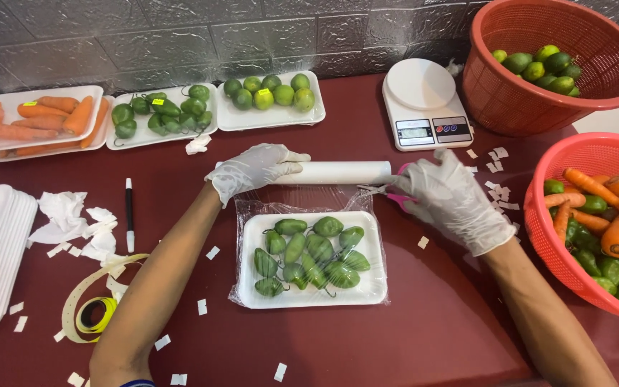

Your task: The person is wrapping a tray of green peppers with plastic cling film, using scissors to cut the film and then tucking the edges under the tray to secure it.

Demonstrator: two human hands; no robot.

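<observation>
A white foam tray (252, 236) holding green peppers (309, 254) sits mid-table under clear cling film (309, 201). Behind it the white cling-film roll (342, 173) lies flat, its long axis running left to right, parallel to the table edge. The gloved left hand (252, 170) clamps the roll's left end. The gloved right hand (453, 197) grips pink-handled scissors (388, 192), blades pointing left at the film. Along the wall, foam trays carry carrots (37, 118), peppers and limes (270, 92); two red plastic baskets (531, 100) hold limes, carrots and peppers.
</observation>
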